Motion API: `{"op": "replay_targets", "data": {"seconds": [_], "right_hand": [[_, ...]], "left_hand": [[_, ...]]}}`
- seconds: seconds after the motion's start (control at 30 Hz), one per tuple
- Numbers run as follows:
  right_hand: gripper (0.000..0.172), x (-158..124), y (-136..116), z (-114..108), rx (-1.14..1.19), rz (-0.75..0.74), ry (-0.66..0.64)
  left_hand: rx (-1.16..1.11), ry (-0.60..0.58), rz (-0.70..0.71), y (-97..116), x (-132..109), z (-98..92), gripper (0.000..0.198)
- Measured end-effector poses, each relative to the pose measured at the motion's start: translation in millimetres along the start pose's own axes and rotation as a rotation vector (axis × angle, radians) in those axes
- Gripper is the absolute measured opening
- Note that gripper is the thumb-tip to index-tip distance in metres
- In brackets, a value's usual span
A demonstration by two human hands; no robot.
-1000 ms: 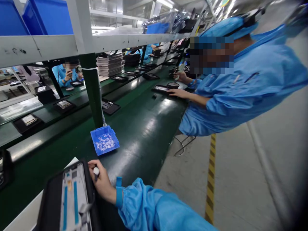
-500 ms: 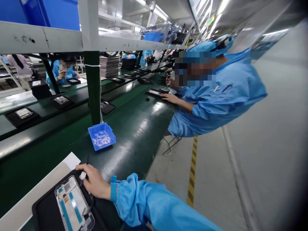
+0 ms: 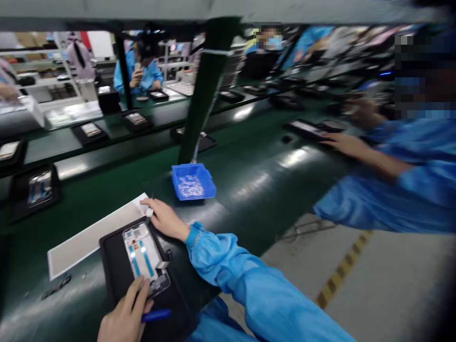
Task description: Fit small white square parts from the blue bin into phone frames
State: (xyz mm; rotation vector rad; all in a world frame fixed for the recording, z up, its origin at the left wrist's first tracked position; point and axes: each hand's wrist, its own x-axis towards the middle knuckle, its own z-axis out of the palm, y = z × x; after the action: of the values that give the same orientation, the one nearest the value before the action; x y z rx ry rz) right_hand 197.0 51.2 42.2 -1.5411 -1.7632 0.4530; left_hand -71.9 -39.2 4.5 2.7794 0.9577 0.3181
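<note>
My right hand (image 3: 163, 219) rests at the top corner of a black tray (image 3: 112, 259), pinching a small white-tipped object (image 3: 148, 212) whose exact kind I cannot tell. In the tray lies an open phone frame (image 3: 144, 256) with blue strips on a pale inner surface. At the bottom of the view, my left hand (image 3: 124, 311) lies over the frame's lower end. Its fingers grip a blue-handled tool (image 3: 156, 315), and the tool's tip is hidden. A white sheet (image 3: 90, 240) lies under the tray's left side.
A blue bin of small white parts (image 3: 192, 183) stands on the green belt (image 3: 249, 156) beyond my right hand. A co-worker's hand (image 3: 347, 145) reaches a black tray (image 3: 306, 128) at the right. A green post (image 3: 203, 90) rises behind the bin, and a second belt carries more trays.
My head has turned, swinging the whole scene. My left hand has come into view with the blue-handled tool. My right hand stays at the tray's top corner.
</note>
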Motion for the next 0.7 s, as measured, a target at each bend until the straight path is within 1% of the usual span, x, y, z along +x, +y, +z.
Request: {"op": "replay_targets", "data": {"seconds": [0.07,0.13,0.23,0.33,0.4,0.43,0.5,0.53,0.57,0.6,0.63,0.67,0.7], "right_hand": [[0.039,8,2,5,0.004,-0.046,-0.05],[0.038,11,2,12,-0.011,-0.071,-0.077],[0.042,9,3,20,-0.051,-0.077,-0.072],[0.045,4,4,24,-0.078,-0.067,-0.043],[0.043,-1,3,24,-0.08,-0.061,-0.017],[0.039,-4,0,23,-0.081,-0.07,0.017],[0.029,-11,-7,21,-0.08,-0.11,0.123],[0.023,-15,-11,19,-0.07,-0.142,0.171],[0.018,-19,-15,18,-0.051,-0.177,0.19],[0.014,-22,-19,17,-0.028,-0.216,0.182],[0.013,-24,-22,17,0.001,-0.246,0.144],[0.014,-25,-26,17,0.027,-0.271,0.093],[0.016,-26,-29,18,0.044,-0.292,0.042]], "left_hand": [[0.053,-0.003,0.037,9,0,-8.9,0.043],[0.073,0.007,0.052,18,-2,-15.8,0.032],[0.069,0.037,0.046,33,-8,-22.4,0.029],[0.047,0.068,0.007,46,-10,-31.5,0.032],[-0.011,0.079,-0.019,49,-8,-42.1,0.034],[-0.059,0.09,-0.034,47,-6,-48.5,0.034],[-0.144,0.158,-0.107,35,-3,-61.6,0.03],[-0.148,0.22,-0.169,25,-2,-67.4,0.026],[-0.118,0.288,-0.244,12,-2,-72.1,0.022],[-0.059,0.347,-0.322,-2,-4,-75.5,0.019],[0.014,0.379,-0.396,-16,-6,-77.5,0.018],[0.087,0.381,-0.462,-29,-9,-78.3,0.019],[0.144,0.359,-0.511,-41,-12,-78.0,0.021]]}}
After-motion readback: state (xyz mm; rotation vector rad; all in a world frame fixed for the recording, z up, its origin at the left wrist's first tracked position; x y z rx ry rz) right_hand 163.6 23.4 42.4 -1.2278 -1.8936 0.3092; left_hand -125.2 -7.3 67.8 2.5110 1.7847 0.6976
